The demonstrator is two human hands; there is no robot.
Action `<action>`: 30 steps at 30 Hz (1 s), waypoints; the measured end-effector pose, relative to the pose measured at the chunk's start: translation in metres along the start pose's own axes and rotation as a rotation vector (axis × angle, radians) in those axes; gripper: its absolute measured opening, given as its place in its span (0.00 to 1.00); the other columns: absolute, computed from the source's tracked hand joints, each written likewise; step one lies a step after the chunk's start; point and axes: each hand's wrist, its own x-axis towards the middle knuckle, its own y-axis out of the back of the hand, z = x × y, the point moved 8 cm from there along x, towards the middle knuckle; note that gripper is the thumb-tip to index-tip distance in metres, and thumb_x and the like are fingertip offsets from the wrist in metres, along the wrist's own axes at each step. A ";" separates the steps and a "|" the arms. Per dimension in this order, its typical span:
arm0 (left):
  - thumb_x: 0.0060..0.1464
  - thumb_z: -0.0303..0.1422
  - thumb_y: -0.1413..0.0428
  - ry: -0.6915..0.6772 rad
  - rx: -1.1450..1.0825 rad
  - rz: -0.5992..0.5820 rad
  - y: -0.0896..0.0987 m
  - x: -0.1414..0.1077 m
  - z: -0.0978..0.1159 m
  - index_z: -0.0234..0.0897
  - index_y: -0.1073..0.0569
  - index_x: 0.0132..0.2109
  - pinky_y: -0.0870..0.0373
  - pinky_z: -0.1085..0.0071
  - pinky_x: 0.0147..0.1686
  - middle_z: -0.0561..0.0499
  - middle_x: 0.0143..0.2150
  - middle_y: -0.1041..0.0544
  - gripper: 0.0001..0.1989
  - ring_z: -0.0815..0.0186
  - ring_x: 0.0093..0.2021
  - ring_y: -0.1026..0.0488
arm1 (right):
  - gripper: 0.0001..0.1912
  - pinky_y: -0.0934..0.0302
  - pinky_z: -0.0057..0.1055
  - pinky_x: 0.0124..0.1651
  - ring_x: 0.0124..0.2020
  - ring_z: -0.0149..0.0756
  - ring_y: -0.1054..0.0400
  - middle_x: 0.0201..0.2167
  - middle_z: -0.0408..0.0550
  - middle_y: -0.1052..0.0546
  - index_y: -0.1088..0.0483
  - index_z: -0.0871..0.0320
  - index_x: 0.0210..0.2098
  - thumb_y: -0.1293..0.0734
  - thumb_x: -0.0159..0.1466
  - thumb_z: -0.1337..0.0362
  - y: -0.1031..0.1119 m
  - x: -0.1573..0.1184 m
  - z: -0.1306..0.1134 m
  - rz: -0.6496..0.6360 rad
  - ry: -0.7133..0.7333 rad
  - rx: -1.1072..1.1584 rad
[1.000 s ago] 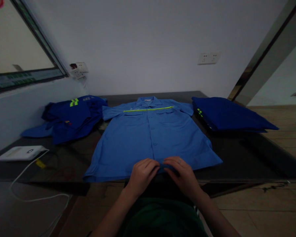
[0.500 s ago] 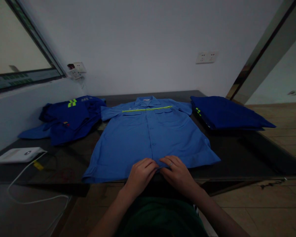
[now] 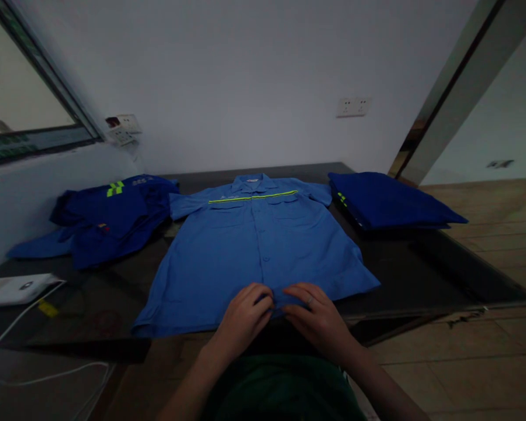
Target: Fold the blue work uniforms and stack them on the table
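Observation:
A light blue short-sleeved work shirt (image 3: 228,257) lies spread front up, collar away from me, with a yellow-green stripe across the chest. Its hem reaches the near edge of the dark table (image 3: 398,280). At the bottom of the button placket, my left hand (image 3: 248,313) has its fingers curled over the hem and closed on the cloth. Just right of it, my right hand (image 3: 315,313), with a ring on one finger, rests at the hem with thumb and fingers parted. Cloth under both palms is hidden.
Rumpled dark blue work clothes (image 3: 114,219) lie on the left, a folded dark blue stack (image 3: 394,202) on the right. A white device (image 3: 15,289) with a white cable (image 3: 39,383) sits at the left edge. Wall sockets (image 3: 353,107) are behind the table.
My hands have moved slightly apart at the hem, and the right thumb and fingers have parted. The view has shifted a little to the right; the shirt still lies flat.

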 end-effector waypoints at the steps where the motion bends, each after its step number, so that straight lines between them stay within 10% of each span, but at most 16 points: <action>1: 0.55 0.22 0.47 -0.007 -0.027 0.008 0.001 -0.001 0.000 0.38 0.30 0.38 0.28 0.65 0.46 0.47 0.47 0.25 0.07 0.62 0.47 0.28 | 0.10 0.32 0.42 0.48 0.47 0.44 0.30 0.45 0.49 0.24 0.29 0.51 0.41 0.37 0.63 0.70 0.012 -0.007 0.010 0.055 -0.048 -0.010; 8: 0.57 0.23 0.48 -0.022 -0.142 0.037 -0.005 -0.006 -0.006 0.38 0.31 0.40 0.29 0.60 0.54 0.46 0.53 0.25 0.06 0.62 0.55 0.29 | 0.16 0.38 0.51 0.48 0.46 0.51 0.33 0.42 0.57 0.27 0.33 0.58 0.47 0.36 0.60 0.59 0.094 -0.100 0.121 0.271 -0.671 -0.337; 16: 0.60 0.26 0.50 -0.023 -0.155 0.050 -0.007 -0.006 -0.009 0.38 0.31 0.39 0.29 0.58 0.55 0.46 0.52 0.24 0.04 0.62 0.55 0.28 | 0.17 0.37 0.35 0.36 0.34 0.40 0.29 0.35 0.48 0.24 0.35 0.55 0.45 0.37 0.55 0.67 0.069 -0.097 0.153 0.201 -0.978 -0.097; 24: 0.60 0.27 0.49 0.006 -0.138 0.074 -0.005 -0.006 -0.011 0.38 0.32 0.36 0.26 0.60 0.50 0.45 0.51 0.24 0.04 0.61 0.51 0.26 | 0.13 0.37 0.34 0.40 0.37 0.40 0.29 0.37 0.50 0.25 0.32 0.57 0.42 0.40 0.58 0.68 0.100 -0.079 0.125 0.331 -0.769 -0.260; 30: 0.59 0.28 0.48 -0.035 -0.090 0.114 -0.003 -0.009 -0.012 0.38 0.32 0.35 0.25 0.60 0.46 0.46 0.49 0.23 0.04 0.60 0.50 0.26 | 0.18 0.36 0.38 0.48 0.48 0.42 0.30 0.48 0.51 0.26 0.29 0.56 0.47 0.44 0.61 0.70 0.084 -0.093 0.129 0.171 -0.685 -0.292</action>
